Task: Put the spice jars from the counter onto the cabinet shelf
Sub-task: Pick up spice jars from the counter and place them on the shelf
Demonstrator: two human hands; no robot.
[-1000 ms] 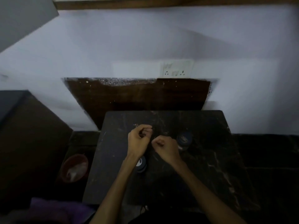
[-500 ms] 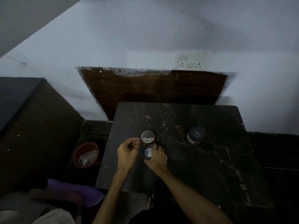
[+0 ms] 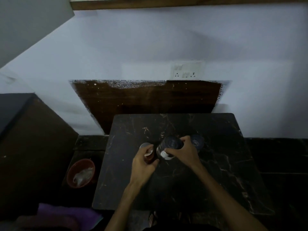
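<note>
On the dark marble counter (image 3: 216, 172) my left hand (image 3: 143, 162) grips a small jar with a silver lid (image 3: 145, 145) and reddish contents. My right hand (image 3: 183, 152) is closed around a jar with a dark blue lid (image 3: 171, 142) and white body, tilted and lifted just off the counter. A third jar with a blue lid (image 3: 197, 142) stands upright right behind my right hand. The wooden shelf edge (image 3: 166, 4) runs along the top of the view, high above the counter.
A white wall with a switch and socket plate (image 3: 187, 70) rises behind the counter, above a dark brown panel (image 3: 146, 95). A red bin with a plastic bag (image 3: 81, 175) sits on the floor at the left. A dark cabinet (image 3: 25, 139) stands farther left.
My left hand has closed on the silver-lidded jar. My right hand has picked up and tilted the blue-lidded jar. The view has tilted up, showing the shelf edge again.
</note>
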